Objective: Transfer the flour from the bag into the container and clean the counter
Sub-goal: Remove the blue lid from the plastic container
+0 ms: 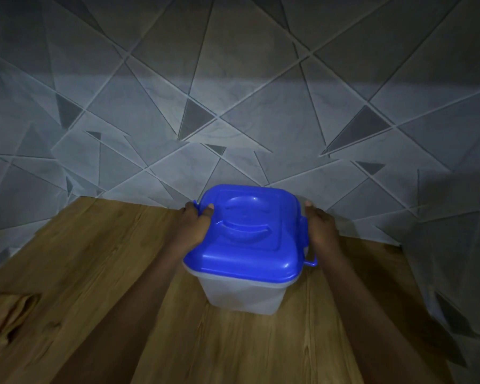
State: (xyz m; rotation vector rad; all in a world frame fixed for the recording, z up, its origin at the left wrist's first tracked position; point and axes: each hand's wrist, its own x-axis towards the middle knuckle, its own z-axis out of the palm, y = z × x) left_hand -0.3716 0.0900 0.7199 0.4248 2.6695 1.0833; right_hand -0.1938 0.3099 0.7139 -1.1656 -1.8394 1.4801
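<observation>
A translucent plastic container (245, 296) with a blue lid (247, 239) stands on the wooden counter (94, 273), near the back wall. The lid is on and has a moulded handle recess on top and blue side latches. My left hand (196, 228) grips the lid's left edge, thumb on top. On the opposite side, my right hand (322, 228) presses against the right latch. No flour bag is in view.
A grey wall (233, 106) with a geometric triangle pattern runs behind the counter and wraps round on the right. The counter's back edge meets it just behind the container. The light is dim.
</observation>
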